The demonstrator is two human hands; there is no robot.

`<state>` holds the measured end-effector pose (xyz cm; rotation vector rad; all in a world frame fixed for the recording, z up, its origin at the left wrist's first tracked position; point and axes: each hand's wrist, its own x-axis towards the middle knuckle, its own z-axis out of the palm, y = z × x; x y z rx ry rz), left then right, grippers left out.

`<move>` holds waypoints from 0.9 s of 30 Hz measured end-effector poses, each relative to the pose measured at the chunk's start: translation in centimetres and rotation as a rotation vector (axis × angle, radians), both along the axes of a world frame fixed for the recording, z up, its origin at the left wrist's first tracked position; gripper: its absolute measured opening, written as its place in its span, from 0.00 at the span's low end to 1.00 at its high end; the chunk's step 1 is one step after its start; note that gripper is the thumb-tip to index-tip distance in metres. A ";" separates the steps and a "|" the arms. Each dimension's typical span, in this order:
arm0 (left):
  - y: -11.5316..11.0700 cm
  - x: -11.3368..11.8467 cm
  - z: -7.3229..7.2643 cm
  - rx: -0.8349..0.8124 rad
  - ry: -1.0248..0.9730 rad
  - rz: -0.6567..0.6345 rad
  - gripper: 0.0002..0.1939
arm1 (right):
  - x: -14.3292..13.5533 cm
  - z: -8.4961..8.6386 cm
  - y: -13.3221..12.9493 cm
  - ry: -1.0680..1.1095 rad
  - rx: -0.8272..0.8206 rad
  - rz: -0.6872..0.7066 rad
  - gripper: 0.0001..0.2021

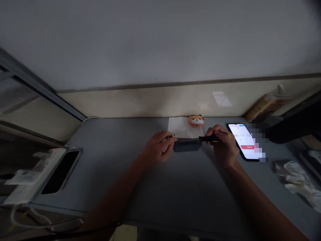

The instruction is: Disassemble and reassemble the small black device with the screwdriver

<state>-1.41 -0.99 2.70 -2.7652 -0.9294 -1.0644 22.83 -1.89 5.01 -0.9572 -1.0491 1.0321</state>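
Near the middle of the grey table (112, 167), a small dark box (188, 146) with a row of slots faces me. My left hand (162, 146) grips its left end, thumb and fingers closed around the corner. Wrapped around the black and yellow handle of a screwdriver (212, 137) is my right hand (223, 144). The screwdriver's shaft lies level along the top edge of the box, pointing left toward my left fingers; its tip is hard to make out. Behind the box lies a white sheet (179, 126), with an orange animal-faced object (196, 120) at its back right.
A lit phone (243, 140) showing a timer lies right of my right hand. Crumpled tissue (298, 180) and a dark cylindrical object (296, 124) are farther right. A dark phone (61, 172) and a white power strip (37, 174) with cables sit at the left edge. A wall stands behind.
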 end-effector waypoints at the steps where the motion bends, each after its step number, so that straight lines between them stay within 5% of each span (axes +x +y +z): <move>1: 0.0 0.0 -0.1 -0.010 0.010 0.003 0.12 | 0.1 0.0 0.0 0.002 0.001 -0.004 0.10; 6: 0.1 -0.3 -0.4 0.039 -0.009 -0.034 0.12 | 0.6 -0.5 0.7 0.019 -0.051 -0.118 0.13; 9: 0.1 -0.5 -0.4 0.046 0.000 -0.037 0.14 | 0.6 -1.0 1.1 -0.078 -0.177 -0.070 0.17; 18: 1.8 -1.0 -2.4 -0.259 0.054 0.288 0.17 | 0.0 -1.9 1.3 -0.267 -0.246 0.109 0.24; 27: 2.4 -2.0 -3.0 -0.368 0.124 0.292 0.18 | 0.6 -1.6 1.4 -0.030 -0.263 0.006 0.20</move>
